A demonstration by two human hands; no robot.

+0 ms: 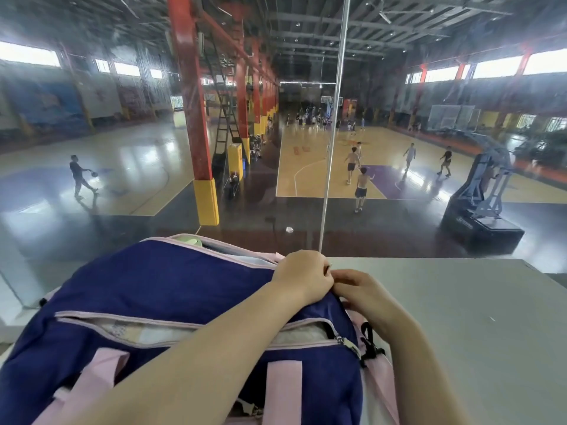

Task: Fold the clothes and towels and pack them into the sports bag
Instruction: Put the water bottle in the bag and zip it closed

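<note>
A navy sports bag (159,289) with pink trim and pink straps lies on the grey table (460,317) in front of me. Its near zip gapes and pale folded cloth (159,332) shows inside; the far zip also shows light fabric. My left hand (302,279) grips the bag's right end with curled fingers. My right hand (360,291) sits right beside it, fingers curled and pinching something small at the same corner, seemingly a zip pull, though the hands hide it.
The table ends at a glass wall (334,148) just beyond the bag, overlooking a basketball hall with people below. A black strap clip (369,348) hangs at the bag's right end. Bare table surface lies to the right.
</note>
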